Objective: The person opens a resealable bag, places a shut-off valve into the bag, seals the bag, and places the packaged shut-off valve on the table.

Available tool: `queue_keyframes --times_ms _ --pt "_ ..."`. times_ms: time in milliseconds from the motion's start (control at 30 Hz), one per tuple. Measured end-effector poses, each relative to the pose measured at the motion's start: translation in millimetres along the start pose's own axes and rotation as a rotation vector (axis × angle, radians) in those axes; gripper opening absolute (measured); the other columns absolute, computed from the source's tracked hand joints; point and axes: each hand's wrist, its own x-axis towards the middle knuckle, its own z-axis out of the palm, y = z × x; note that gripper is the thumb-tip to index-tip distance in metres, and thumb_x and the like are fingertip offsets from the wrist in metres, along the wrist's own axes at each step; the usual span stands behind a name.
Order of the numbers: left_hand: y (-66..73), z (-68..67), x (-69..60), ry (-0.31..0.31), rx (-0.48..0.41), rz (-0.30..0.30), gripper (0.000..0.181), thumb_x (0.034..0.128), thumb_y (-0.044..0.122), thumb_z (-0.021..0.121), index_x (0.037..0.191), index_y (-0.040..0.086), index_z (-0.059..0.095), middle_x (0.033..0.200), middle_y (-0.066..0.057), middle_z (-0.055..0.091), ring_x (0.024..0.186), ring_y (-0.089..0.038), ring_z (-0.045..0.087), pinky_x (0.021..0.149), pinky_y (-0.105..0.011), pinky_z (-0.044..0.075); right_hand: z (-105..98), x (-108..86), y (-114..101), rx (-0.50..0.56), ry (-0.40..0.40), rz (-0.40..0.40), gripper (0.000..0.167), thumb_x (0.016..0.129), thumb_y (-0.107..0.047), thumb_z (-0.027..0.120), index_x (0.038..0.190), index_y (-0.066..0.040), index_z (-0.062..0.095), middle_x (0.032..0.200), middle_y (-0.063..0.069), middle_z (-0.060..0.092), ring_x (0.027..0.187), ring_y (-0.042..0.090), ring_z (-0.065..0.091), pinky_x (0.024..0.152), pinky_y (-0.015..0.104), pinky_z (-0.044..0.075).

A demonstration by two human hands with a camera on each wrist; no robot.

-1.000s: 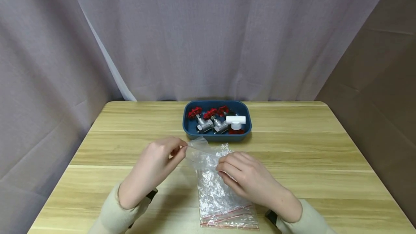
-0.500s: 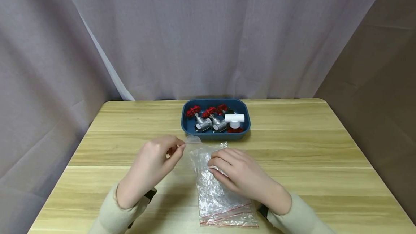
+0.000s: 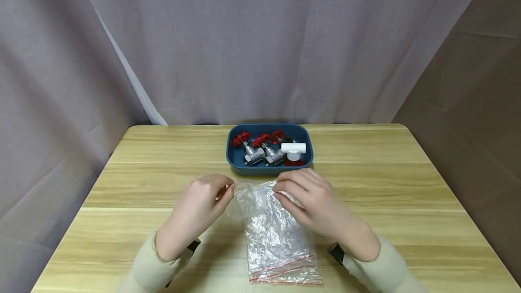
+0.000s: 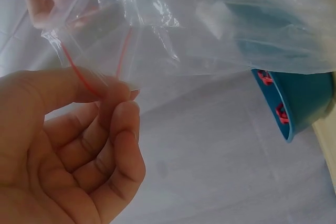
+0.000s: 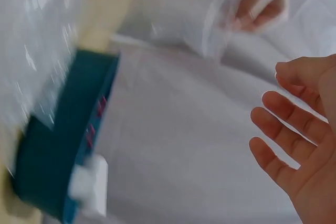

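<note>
My left hand (image 3: 199,207) pinches the edge of a clear zip bag (image 4: 173,30) between thumb and forefinger. In the left wrist view, the bag's red zip lines spread into a V at the pinched edge, and the rest hangs off to the right. My right hand (image 3: 313,200) is near the bag's other side in the head view, fingers loosely bent. The right wrist view shows those fingers (image 5: 283,129) apart with nothing between them. Below both hands, more clear zip bags (image 3: 281,243) with red zip lines lie on the table.
A blue tray (image 3: 270,172) stands just beyond the bags. It holds silver valves (image 3: 254,156) with red handwheels (image 3: 260,139) and a white tee fitting (image 3: 293,148). Around the wooden table (image 3: 390,180) hang grey curtains (image 3: 244,49).
My right hand first shifted left, then moved right and away toward the tray. The bag in my left hand now hangs lower, over the others; the left hand moved slightly right.
</note>
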Motion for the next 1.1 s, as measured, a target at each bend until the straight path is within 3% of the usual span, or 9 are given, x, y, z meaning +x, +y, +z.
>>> queue_keyframes --times_ms 133,267,367,500,633,833,967,1100 --pt "-3.2 0.4 -1.2 0.003 0.001 0.001 0.006 0.0873 0.004 0.070 0.087 0.009 0.073 0.075 0.003 0.065 0.062 -0.004 0.055 0.056 -0.024 0.049 -17.8 14.6 17.0 -0.056 0.012 0.027 0.031 0.105 -0.028 0.051 0.100 -0.004 0.071 0.103 0.007 0.070 0.097 0.025 0.067 0.087 0.040 0.054" --pt "-7.5 -0.3 -3.6 0.009 0.008 -0.011 0.006 0.0867 0.004 0.070 0.087 0.009 0.073 0.073 0.004 0.064 0.061 -0.005 0.055 0.056 -0.025 0.049 -28.5 34.1 44.9 -0.074 -0.055 0.069 0.017 0.099 -0.017 0.063 0.102 -0.001 0.069 0.103 0.010 0.069 0.098 0.027 0.066 0.087 0.043 0.054" --pt "-9.0 -1.1 -5.7 0.001 0.013 -0.022 0.006 0.0871 0.005 0.070 0.087 0.010 0.072 0.073 0.006 0.062 0.061 -0.004 0.053 0.056 -0.024 0.049 -30.4 45.8 69.4 -0.091 -0.167 0.181 0.014 0.095 -0.011 0.068 0.105 -0.002 0.069 0.105 0.010 0.068 0.101 0.029 0.065 0.089 0.045 0.053" --pt "-8.8 -0.9 -6.9 -0.017 0.012 -0.021 0.006 0.0891 0.007 0.069 0.088 0.011 0.073 0.074 0.007 0.063 0.061 -0.003 0.053 0.056 -0.023 0.049 -25.0 53.4 103.5 -0.093 -0.365 0.374 0.019 0.097 -0.015 0.066 0.111 -0.003 0.070 0.111 0.010 0.067 0.104 0.030 0.065 0.089 0.047 0.052" --pt "-9.3 0.1 -5.7 -0.005 0.009 -0.013 0.006 0.0898 0.007 0.068 0.089 0.010 0.074 0.074 0.006 0.064 0.060 -0.003 0.054 0.055 -0.024 0.049 -15.0 59.7 133.5 -0.073 -0.534 0.478 0.023 0.099 -0.019 0.065 0.115 -0.004 0.070 0.113 0.011 0.068 0.102 0.029 0.066 0.087 0.047 0.053" --pt "-11.7 0.4 -4.7 -0.012 0.009 -0.016 0.005 0.0895 0.007 0.069 0.088 0.009 0.073 0.074 0.005 0.065 0.059 -0.004 0.054 0.054 -0.024 0.048 3.4 65.9 157.9 -0.019 -0.734 0.500 0.020 0.100 -0.022 0.062 0.109 -0.007 0.072 0.101 0.005 0.070 0.087 0.019 0.066 0.079 0.040 0.054" --pt "-12.2 -1.9 -3.6 -0.005 0.019 -0.022 0.005 0.0888 0.007 0.070 0.087 0.011 0.073 0.073 0.007 0.063 0.058 -0.004 0.052 0.052 -0.025 0.046 11.8 67.0 160.5 -0.015 -0.793 0.492 0.021 0.101 -0.026 0.061 0.104 -0.009 0.074 0.088 -0.001 0.070 0.071 0.013 0.062 0.068 0.037 0.052" --pt "-12.1 -5.2 -2.2 0.004 0.032 -0.020 0.004 0.0886 0.008 0.071 0.087 0.011 0.072 0.071 0.008 0.061 0.057 -0.004 0.050 0.052 -0.025 0.045 14.2 67.4 158.5 -0.035 -0.878 0.508 0.024 0.100 -0.031 0.063 0.102 -0.010 0.073 0.084 -0.002 0.068 0.067 0.012 0.060 0.067 0.035 0.051"
